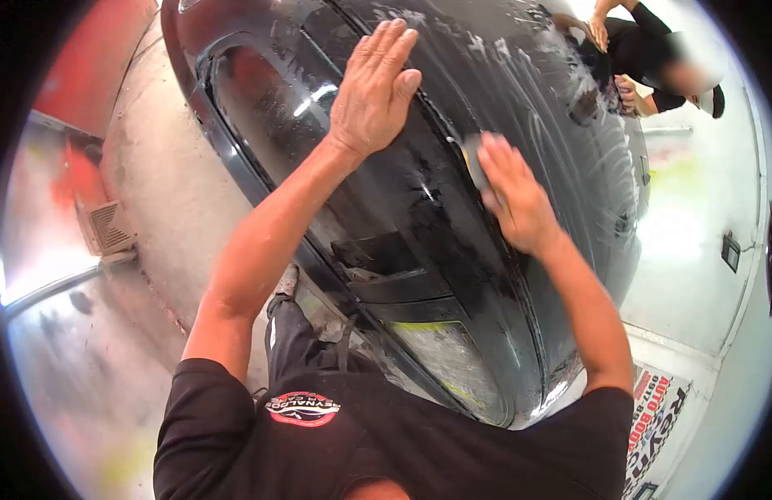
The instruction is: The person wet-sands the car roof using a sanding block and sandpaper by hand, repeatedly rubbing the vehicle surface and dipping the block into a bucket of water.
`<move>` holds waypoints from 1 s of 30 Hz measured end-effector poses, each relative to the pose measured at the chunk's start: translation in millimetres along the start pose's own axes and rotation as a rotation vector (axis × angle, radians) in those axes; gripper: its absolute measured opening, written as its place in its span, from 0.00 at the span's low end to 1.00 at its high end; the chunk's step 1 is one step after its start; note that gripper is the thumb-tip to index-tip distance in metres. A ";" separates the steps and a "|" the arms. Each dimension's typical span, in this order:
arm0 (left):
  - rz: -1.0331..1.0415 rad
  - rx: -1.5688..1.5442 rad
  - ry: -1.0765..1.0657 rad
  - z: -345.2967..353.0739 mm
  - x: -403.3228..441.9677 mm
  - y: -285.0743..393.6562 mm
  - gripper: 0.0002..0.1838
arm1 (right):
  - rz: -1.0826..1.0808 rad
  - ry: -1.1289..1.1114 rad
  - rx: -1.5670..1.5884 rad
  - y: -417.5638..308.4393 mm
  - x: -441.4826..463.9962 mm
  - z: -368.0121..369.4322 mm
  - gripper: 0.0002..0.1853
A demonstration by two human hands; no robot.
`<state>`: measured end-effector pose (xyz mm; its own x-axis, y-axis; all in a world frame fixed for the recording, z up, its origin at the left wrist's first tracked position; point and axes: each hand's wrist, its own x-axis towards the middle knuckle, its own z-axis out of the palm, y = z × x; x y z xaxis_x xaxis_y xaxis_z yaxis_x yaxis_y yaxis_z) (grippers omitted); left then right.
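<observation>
My left hand (371,96) lies on the front of a wet black car (378,179), near the seam along the hood edge. Its fingers are stretched out and it holds nothing. Across the seam, my right hand (517,198) presses a flat grey sanding pad (474,162) with a yellowish edge against the hood (536,133). Most of the pad is hidden under the fingers. Whitish, milky streaks cover the hood beyond it.
Another person (644,54) in black leans over the hood's far side, both hands near its surface. A lettered banner (657,421) hangs at lower right. A beige vented box (111,227) stands at left on the concrete floor (182,167). Below me is a grey patch (436,354) on the bumper.
</observation>
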<state>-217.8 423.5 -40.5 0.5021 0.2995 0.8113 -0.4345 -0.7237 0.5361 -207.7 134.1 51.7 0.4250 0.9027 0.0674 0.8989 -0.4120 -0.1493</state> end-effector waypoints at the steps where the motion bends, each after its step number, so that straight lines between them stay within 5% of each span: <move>1: -0.002 0.007 -0.012 -1.7 -0.9 1.4 0.29 | -0.036 0.036 -0.015 4.0 43.5 5.4 0.30; 4: 0.007 0.007 -0.005 -3.3 0.1 -2.6 0.30 | -0.202 0.264 -0.036 39.5 183.0 43.0 0.26; 6: 0.014 0.000 0.006 -0.5 -2.7 -2.8 0.30 | -0.467 0.241 -0.444 53.4 247.6 52.9 0.24; 7: 0.040 0.001 0.008 -1.3 -2.1 -3.7 0.29 | -0.381 0.258 -0.297 50.5 239.1 55.9 0.24; 9: 0.035 0.015 0.002 -2.6 -1.3 -0.7 0.28 | -0.187 0.293 -0.019 44.5 205.3 54.6 0.25; 16: 0.012 0.048 -0.085 -0.3 0.6 6.6 0.29 | 0.277 0.087 0.019 -12.0 -162.9 -6.3 0.31; 19: 0.017 0.079 -0.119 1.3 0.0 2.6 0.28 | 0.232 0.116 0.006 0.6 -119.7 -7.0 0.30; 25: -0.033 0.073 -0.159 -7.7 3.0 10.7 0.23 | -0.258 0.339 -0.152 71.7 168.2 29.6 0.23; 29: -0.011 0.123 -0.215 -7.7 4.9 11.6 0.23 | 0.084 0.007 -0.181 33.2 183.5 15.3 0.27; 30: -0.010 0.111 -0.237 -5.7 5.3 7.3 0.23 | 0.094 0.182 -0.138 33.2 160.8 29.8 0.28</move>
<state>-222.6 423.3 -30.9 0.6730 0.1621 0.7217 -0.3505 -0.7893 0.5042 -112.7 269.3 28.2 0.5083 0.8277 0.2377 0.8553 -0.5174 -0.0275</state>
